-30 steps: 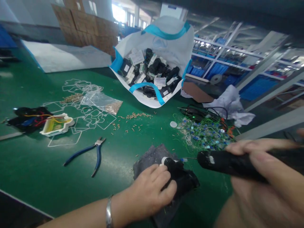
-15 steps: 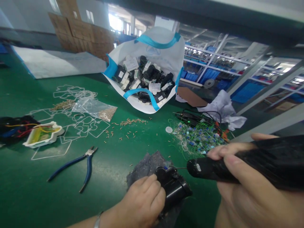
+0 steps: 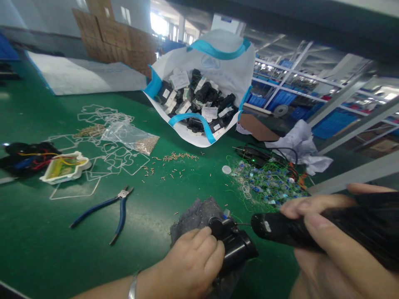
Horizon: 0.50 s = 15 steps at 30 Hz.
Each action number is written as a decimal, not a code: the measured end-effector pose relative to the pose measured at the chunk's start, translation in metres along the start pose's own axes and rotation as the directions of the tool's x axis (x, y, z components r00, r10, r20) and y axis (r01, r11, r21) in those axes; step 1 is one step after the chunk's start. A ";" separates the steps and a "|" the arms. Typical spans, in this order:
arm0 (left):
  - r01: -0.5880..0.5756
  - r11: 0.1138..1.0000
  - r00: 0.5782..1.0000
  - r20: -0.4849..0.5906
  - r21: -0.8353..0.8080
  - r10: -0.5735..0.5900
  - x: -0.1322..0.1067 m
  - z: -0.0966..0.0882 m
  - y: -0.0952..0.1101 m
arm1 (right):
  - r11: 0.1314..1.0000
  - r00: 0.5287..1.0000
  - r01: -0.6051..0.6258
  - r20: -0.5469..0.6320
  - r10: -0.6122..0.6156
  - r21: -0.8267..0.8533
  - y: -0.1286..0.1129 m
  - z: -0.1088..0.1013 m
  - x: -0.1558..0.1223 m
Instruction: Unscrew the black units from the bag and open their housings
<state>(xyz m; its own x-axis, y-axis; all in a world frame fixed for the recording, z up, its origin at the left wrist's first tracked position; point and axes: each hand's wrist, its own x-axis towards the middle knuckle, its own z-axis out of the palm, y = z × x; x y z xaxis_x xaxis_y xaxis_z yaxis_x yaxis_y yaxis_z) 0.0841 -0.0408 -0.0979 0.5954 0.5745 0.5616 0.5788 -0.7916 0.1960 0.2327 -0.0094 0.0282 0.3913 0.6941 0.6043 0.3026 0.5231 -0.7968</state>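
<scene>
My left hand [image 3: 190,263] is closed around a small black plastic part [image 3: 235,245] that rests on a dark grey cloth [image 3: 196,216] on the green table. My right hand [image 3: 330,245] grips a black electric screwdriver [image 3: 299,230]; its thin bit points left and meets the top of the black part. A bracelet shows on my left wrist.
Blue-handled pliers [image 3: 109,207] lie left of the cloth. Small brass pieces [image 3: 174,160] are scattered mid-table beside a clear bag [image 3: 134,137]. A white sack of black parts [image 3: 202,104] stands behind. Green wires with blue bits [image 3: 268,182] lie to the right, a white tray [image 3: 64,168] at left.
The view shifted slightly. My left hand kept its hold on the black part and the screwdriver stayed pointed at it, its tip a little nearer the part.
</scene>
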 end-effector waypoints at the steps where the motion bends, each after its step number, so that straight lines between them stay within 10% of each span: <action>1: 0.005 1.000 1.000 0.001 -0.002 -0.005 0.000 0.000 0.000 | 0.999 0.999 -0.039 -0.014 0.039 0.024 0.000 0.001 0.001; 15: 0.036 0.998 0.996 0.082 -0.048 -0.032 0.002 -0.002 -0.002 | 0.995 0.995 -0.085 0.052 0.082 0.049 0.012 0.012 0.001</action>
<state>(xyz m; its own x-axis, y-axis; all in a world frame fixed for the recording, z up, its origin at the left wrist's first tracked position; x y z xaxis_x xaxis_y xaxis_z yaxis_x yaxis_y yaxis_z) 0.0830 -0.0384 -0.0950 0.6203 0.6144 0.4875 0.5726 -0.7796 0.2539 0.2266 0.0029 0.0192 0.3691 0.7594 0.5358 0.2254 0.4862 -0.8443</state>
